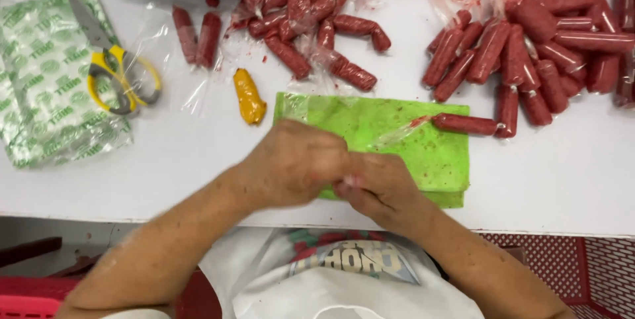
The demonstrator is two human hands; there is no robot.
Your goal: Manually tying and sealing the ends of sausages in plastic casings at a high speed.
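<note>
My left hand [291,163] and right hand [380,187] meet at the near table edge, fingers pinched together on a scrap of clear film [348,179]; motion blur hides the exact grip. Beneath them lies a green cloth [423,154]. One wrapped red sausage [464,123] rests on its far right. Yellow-handled scissors [116,74] lie far left.

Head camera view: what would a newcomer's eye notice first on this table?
First, the heaps of red sausages wrapped in clear film, spread across the far side of the white table. Next, the bright green cloth in the middle, where the left hand and right hand meet, pinching something small. On the left, yellow-handled scissors lie on green-printed bags.
</note>
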